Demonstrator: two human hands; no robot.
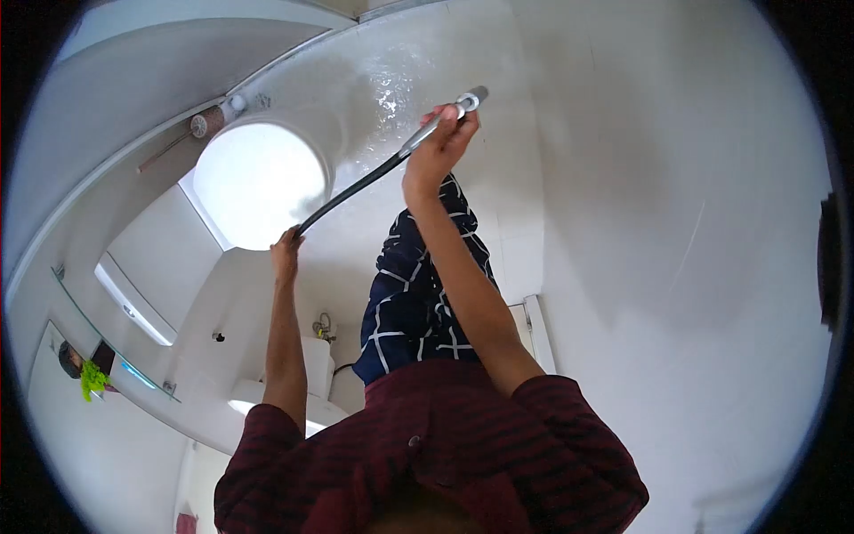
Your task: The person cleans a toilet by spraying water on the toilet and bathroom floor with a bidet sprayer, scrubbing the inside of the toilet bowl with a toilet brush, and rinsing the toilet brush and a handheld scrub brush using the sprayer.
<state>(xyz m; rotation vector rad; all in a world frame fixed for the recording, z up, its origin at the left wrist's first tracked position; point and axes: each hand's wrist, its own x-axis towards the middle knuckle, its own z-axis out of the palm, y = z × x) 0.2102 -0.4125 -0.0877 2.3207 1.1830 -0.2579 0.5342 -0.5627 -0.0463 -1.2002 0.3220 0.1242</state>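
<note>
My right hand [441,149] is closed around the metal handle of a hand shower [414,142], its head beyond my fingers. From the handle a black hose [360,185] slants down to my left hand [285,255], whose fingers are wrapped round it. Close by my left hand is a large white bucket [258,182], which the hose passes in front of at its lower right edge. Glare hides the bucket's inside. Wet, shiny floor [387,98] lies beyond the hand shower. Whether water is flowing from the head cannot be made out.
A brush-like item [209,122] lies by the wall past the bucket. On my left is a glass shelf [116,356] with a bright green item [92,380]. A white toilet [316,367] stands at my left side, and a pale wall [676,178] rises on my right.
</note>
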